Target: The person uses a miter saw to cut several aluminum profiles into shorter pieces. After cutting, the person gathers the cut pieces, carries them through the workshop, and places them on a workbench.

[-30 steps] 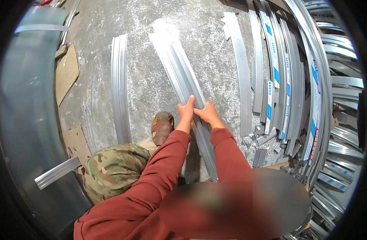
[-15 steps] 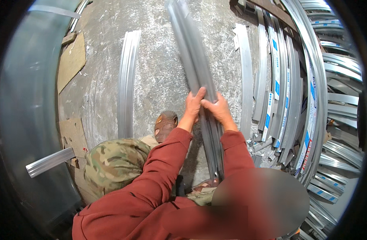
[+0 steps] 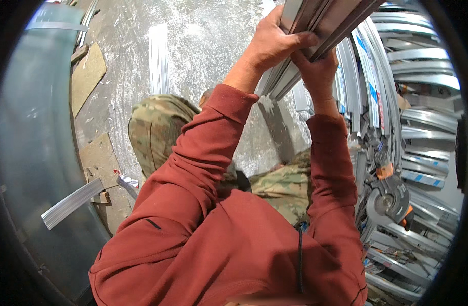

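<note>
Both my hands grip a long grooved silver metal profile (image 3: 326,23) at the upper right of centre, raised off the floor and tilted. My left hand (image 3: 277,43) wraps round it from the left side, thumb across its face. On the right, my right hand (image 3: 318,74) holds it just below, fingers partly hidden behind it. The far end of the profile runs out of the picture at the top; its lower end points down toward the floor between my knees. Another silver profile (image 3: 159,64) lies on the floor to the left.
A large glass-like sheet (image 3: 35,132) stands along the left, with cardboard pieces (image 3: 88,76) and a short profile offcut (image 3: 73,203) beside it. On the right are racked metal profiles (image 3: 422,81) and a black-and-orange power tool with a round disc (image 3: 388,201).
The profile has been lifted from a low slant up toward the upper right, both hands rising with it. The view has shifted, and the disc tool now shows at right.
</note>
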`<state>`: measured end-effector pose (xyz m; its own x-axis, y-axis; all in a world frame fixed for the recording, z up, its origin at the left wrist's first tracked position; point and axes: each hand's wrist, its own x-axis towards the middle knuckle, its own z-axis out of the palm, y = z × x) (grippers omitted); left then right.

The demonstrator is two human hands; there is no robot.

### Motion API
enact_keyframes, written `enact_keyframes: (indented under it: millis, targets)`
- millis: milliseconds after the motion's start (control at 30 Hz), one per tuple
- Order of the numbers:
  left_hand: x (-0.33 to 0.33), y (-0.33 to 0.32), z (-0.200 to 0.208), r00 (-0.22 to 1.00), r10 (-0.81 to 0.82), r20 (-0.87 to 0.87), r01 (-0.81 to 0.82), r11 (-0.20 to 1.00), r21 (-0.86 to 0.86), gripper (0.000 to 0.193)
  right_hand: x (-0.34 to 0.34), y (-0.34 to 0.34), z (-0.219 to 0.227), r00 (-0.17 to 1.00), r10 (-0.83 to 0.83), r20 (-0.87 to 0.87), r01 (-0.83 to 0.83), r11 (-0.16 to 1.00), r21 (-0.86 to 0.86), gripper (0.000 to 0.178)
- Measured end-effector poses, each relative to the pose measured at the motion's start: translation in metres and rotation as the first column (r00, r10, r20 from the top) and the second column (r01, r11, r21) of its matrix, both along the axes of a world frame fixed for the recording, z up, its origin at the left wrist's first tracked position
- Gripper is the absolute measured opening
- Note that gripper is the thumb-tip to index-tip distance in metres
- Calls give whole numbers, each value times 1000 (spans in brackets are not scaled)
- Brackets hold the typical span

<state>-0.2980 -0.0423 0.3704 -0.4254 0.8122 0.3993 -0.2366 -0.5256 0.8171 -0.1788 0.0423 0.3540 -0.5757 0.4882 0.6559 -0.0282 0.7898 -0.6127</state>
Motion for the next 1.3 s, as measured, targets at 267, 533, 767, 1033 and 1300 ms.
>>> enact_keyframes:
  millis: [267, 533, 767, 1033, 1300]
  targets:
    - [46, -20, -25, 962, 183, -202, -215, 965, -153, 69, 59, -31, -15, 997, 21, 70, -4, 972, -233, 44]
    - [59, -34, 9, 941, 123, -316, -164, 981, -107, 78, 80, -42, -8, 993, 90, 82, -56, 935, -349, 50]
    - [67, -40, 16, 848, 193, -494, -228, 974, -11, 90, 77, -33, -6, 940, 163, 299, -98, 970, -221, 47]
    - [76, -27, -26, 872, 318, -372, -355, 934, -33, 90, 71, -11, -47, 924, 124, 362, -123, 992, -24, 41]
    - [48, -32, 37, 739, 673, -15, -670, 738, 81, 75, 15, -15, 88, 788, 342, 511, -257, 938, -232, 37]
